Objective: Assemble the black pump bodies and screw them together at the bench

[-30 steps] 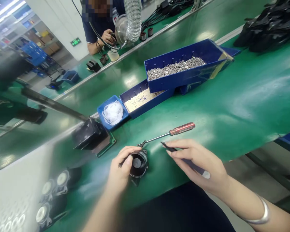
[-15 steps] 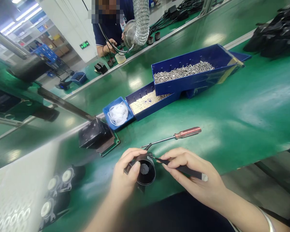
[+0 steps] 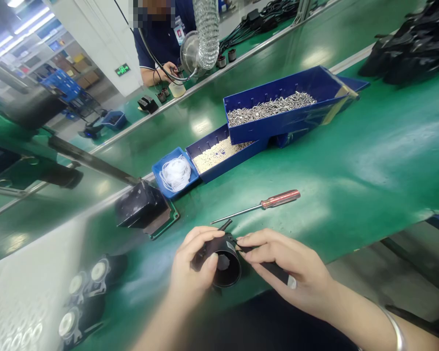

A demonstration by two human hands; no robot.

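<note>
Black cylindrical housing (image 3: 225, 258) is at six o'clock of the view, close above the green table (image 3: 351, 195); whether it touches the table I cannot tell. Its round mouth faces the wearer, turned a little toward five o'clock, and its long axis, strongly foreshortened, goes back toward eleven o'clock. Inside it is dark; only one greyish disc can be seen, and its details are unclear. The left hand (image 3: 193, 258) curls around the housing from nine o'clock, with fingers on top and thumb at the rim, so the rear part is hidden. A short black tube (image 3: 226, 225) sticks out beyond these fingers, toward one o'clock. The right hand (image 3: 290, 258), at three o'clock of the housing, pinches a slim black tweezer-like tool (image 3: 274, 269); the tool's tip, near the upper rim, is hard to distinguish from the housing. The red-handled screwdriver (image 3: 262, 204) lies at one o'clock from the housing. The bracelet (image 3: 397, 332) on the right wrist is cut off by the bottom edge.
</note>
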